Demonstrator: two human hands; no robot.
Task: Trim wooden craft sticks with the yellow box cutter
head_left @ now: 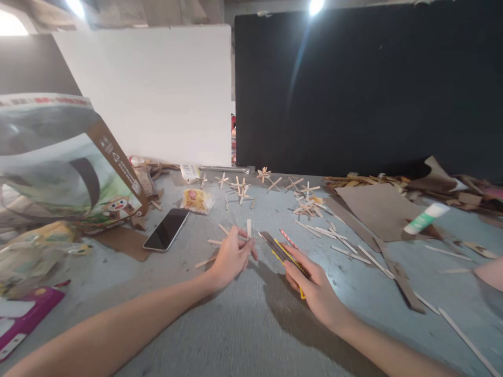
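Right hand (314,290) clenched round yellow utility knife (285,253), low over the grey table (251,324). Left hand (231,256) pins a craft stick (249,228), fingers curled. Stick looks light, stiff, snappable; best held flat mid-length.

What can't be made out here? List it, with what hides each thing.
Head view only:
- Stick under the left hand: fingers cover most of it.
- Utility knife: rear end hidden in the right hand; blade tip too blurred.
- Print on the bag: too small and blurred.
- Pink object: cut off by the right edge.
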